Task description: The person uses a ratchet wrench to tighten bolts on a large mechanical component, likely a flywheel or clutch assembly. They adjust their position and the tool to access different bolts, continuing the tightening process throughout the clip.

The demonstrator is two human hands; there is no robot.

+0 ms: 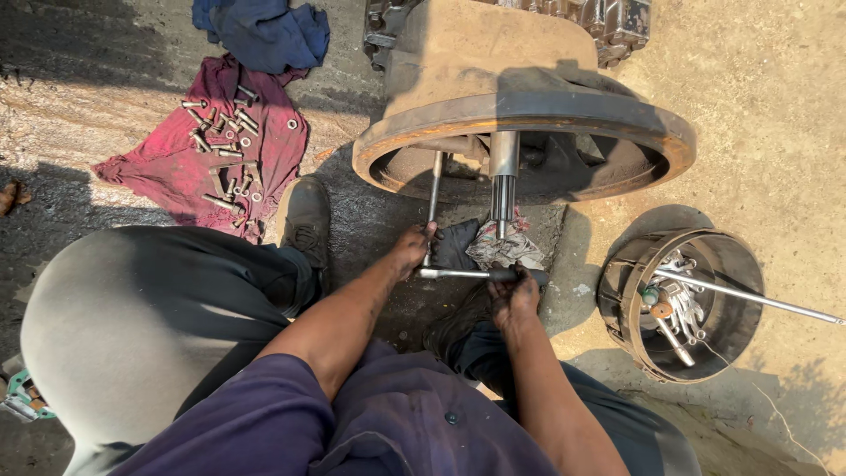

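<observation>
- We are looking down on bare outdoor ground, sandy and pale on the right, darker and oil-stained towards the middle.
- Strong sunlight is falling from above, casting hard shadows across the left side.
- A red cloth is lying spread on the ground at upper left, carrying scattered bolts and washers.
- A blue cloth is lying bunched just beyond it, touching its upper edge.
- No walls or windows are showing.
</observation>
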